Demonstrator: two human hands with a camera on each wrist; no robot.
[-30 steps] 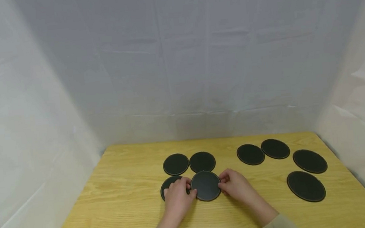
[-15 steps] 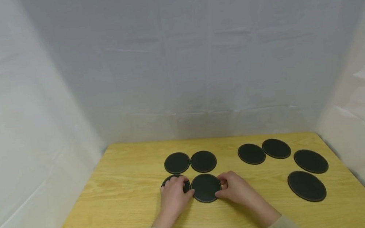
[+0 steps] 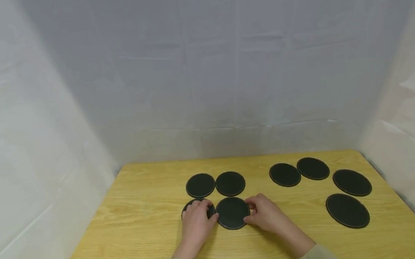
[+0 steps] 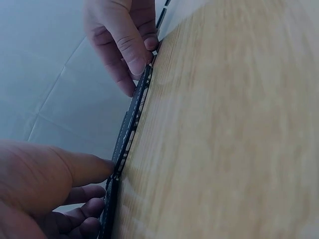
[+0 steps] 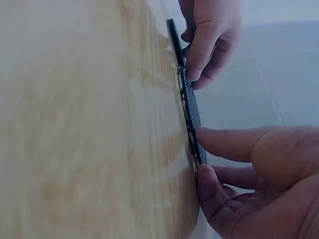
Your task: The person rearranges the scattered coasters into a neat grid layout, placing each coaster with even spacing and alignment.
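Observation:
In the head view, a round black coaster (image 3: 232, 213) with a stitched border lies flat on the wooden table between the two hands. My left hand (image 3: 197, 224) holds its left edge with the thumb, while the bent fingers lie over the neighbouring coaster (image 3: 188, 207), which they partly cover. At the opposite edge, my right hand (image 3: 267, 214) pinches the rim between thumb and index finger. The right wrist view shows the right thumb (image 5: 224, 143) against the coaster's edge. Just behind are two more black coasters, a left one (image 3: 200, 185) and a right one (image 3: 230, 183), side by side.
Several loose coasters lie to the right: two at the back, one (image 3: 285, 175) beside another (image 3: 313, 168), then one (image 3: 352, 182) and a nearer one (image 3: 348, 210) by the right side. Pale sheeting (image 3: 218, 82) hangs behind and along both sides of the table (image 3: 128, 237).
The held coaster has come down from a slight overlap with the one behind it and now lies flat, a little nearer me. The left hand has shifted slightly left.

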